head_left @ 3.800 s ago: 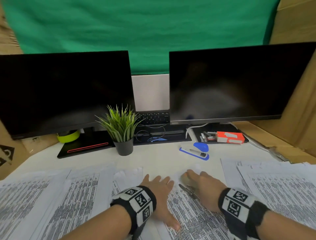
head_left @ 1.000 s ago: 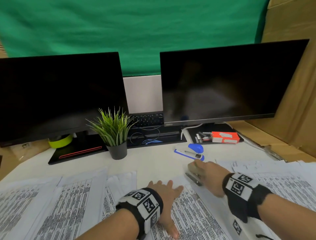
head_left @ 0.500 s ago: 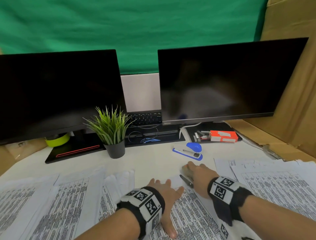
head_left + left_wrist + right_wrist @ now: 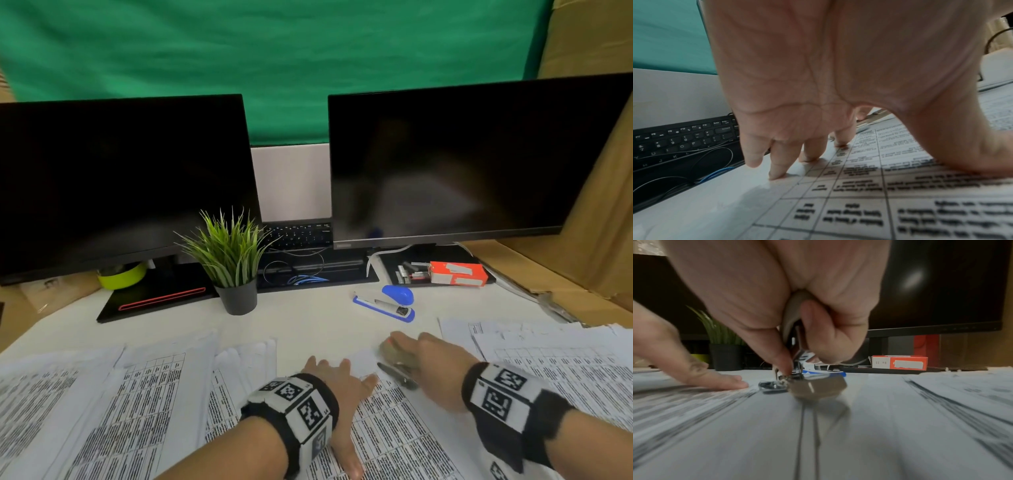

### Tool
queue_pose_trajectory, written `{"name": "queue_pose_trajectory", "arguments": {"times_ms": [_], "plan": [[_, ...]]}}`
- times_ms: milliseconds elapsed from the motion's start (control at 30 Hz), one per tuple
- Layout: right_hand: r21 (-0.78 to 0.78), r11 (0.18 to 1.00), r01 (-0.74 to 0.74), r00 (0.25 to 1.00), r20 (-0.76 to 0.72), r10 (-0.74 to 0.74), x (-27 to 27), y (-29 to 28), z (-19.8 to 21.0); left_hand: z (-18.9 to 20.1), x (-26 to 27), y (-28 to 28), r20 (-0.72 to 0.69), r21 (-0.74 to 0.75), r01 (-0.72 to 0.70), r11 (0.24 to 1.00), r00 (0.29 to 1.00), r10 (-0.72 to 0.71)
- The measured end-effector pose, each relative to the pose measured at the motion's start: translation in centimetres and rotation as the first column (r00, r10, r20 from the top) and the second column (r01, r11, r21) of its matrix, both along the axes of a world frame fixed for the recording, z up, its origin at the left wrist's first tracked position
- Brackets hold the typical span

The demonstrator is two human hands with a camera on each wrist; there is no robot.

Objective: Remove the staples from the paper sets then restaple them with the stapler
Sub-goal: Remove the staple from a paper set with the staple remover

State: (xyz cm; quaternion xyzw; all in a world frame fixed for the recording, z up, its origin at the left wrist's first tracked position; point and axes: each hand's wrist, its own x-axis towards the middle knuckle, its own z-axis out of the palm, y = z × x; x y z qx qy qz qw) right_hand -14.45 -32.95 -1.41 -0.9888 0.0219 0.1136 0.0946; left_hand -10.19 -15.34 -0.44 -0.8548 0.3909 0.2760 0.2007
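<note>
A: Paper first. The printed table-sheet set (image 4: 394, 431) lies flat on the white desk (image 4: 308, 325), and the left hand (image 4: 337, 387) is spread on it, fingers straight, tips and thumb pressing down, holding nothing. Likely reason: to pin the pages so they cannot slide or lift while the corner is worked.

B: And the right hand (image 4: 433, 368)?

A: Clenched around the grey-brown metal-jawed stapler (image 4: 397, 359). The right wrist view shows thumb and curled fingers wrapped over its top arm, the metal base lying on the sheet just below the fingertips. Its nose sits at the far corner of the set, just beyond the left fingertips.

B: Is it stapling or pulling a staple out?

A: Cannot tell. The contact point is blurred and half hidden under the fingers; no staple shows. Judging by the grip on top, the hand is placed to push down, which suits restapling, but that is a guess.

B: The blue tool further out?

A: A blue and white plastic stapler-shaped tool (image 4: 385, 305), opened out flat, well beyond the right fingertips and untouched. Whether it is the remover or a second stapler, unclear. Past it, an orange cardboard staple box (image 4: 457, 273) beneath the right black monitor (image 4: 479, 161).

B: Other sets?

A: More printed paper piles (image 4: 102, 404) outside the left hand's little finger, another stack (image 4: 555, 359) outside the right hand. Probably waiting their turn or already finished; no telling which.

B: Risk?

A: Pages fanning at the corner if the left hand eases off.
</note>
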Motion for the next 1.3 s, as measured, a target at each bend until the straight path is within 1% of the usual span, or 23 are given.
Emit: {"name": "queue_pose_trajectory", "arguments": {"times_ms": [100, 233, 500, 567, 667, 733, 833, 933, 1000, 1133, 1200, 1300], "plan": [[-0.006, 1.0, 0.004, 1.0, 0.013, -0.004, -1.5, 0.3, 0.0, 0.1, -0.2, 0.0, 0.006, 0.002, 0.0, 1.0, 1.0, 0.0], [0.006, 1.0, 0.029, 0.999, 0.035, -0.03, -1.2, 1.1, 0.0, 0.2, -0.5, -0.2, 0.022, 0.007, 0.006, 1.0, 1.0, -0.006], [0.032, 0.992, 0.125, 0.992, -0.006, -0.124, 2.3, 2.5, -1.0, 0.2, -0.5, -0.5, 0.043, 0.054, 0.017, 0.998, 0.999, -0.019], [0.049, 0.987, 0.15, 0.989, -0.008, -0.15, 3.8, 2.8, -1.3, 0.3, -0.6, -0.4, 0.036, 0.036, 0.006, 0.999, 0.999, -0.007], [0.075, 0.986, 0.146, 0.989, 0.025, -0.148, 4.9, 2.4, -0.9, 0.3, -0.5, -0.2, 0.022, 0.008, -0.018, 1.0, 1.0, 0.017], [0.086, 0.984, 0.156, 0.986, 0.052, -0.161, 4.1, 1.4, -0.6, 0.3, -0.5, -0.2, 0.019, 0.007, -0.02, 1.0, 1.0, 0.019], [0.029, 0.992, 0.123, 0.992, 0.005, -0.123, 1.3, 0.0, -0.5, 0.2, -0.5, -0.3, 0.013, 0.012, -0.032, 0.999, 0.999, 0.032], [0.037, 0.992, 0.118, 0.993, -0.024, -0.117, -1.6, 0.1, -0.2, 0.3, -0.6, -0.5, 0.003, -0.002, -0.033, 0.999, 0.999, 0.033], [0.035, 0.99, 0.139, 0.99, -0.027, -0.138, -2.4, 0.7, 0.0, 0.2, -0.6, -0.5, 0.006, 0.001, -0.039, 0.999, 0.999, 0.039], [0.047, 0.973, 0.227, 0.974, -0.028, -0.226, -1.6, 2.0, -0.1, 0.0, -0.8, -0.6, 0.034, 0.013, -0.022, 1.0, 0.999, 0.021], [0.033, 0.963, 0.267, 0.963, -0.042, -0.265, -0.8, 2.2, 0.0, 0.0, -0.8, -0.6, 0.046, 0.007, -0.023, 1.0, 0.999, 0.022], [-0.004, 0.957, 0.289, 0.955, -0.074, -0.289, 0.0, 2.5, 0.2, 0.0, -0.7, -0.6, 0.036, 0.001, -0.037, 0.999, 0.999, 0.037]]}}
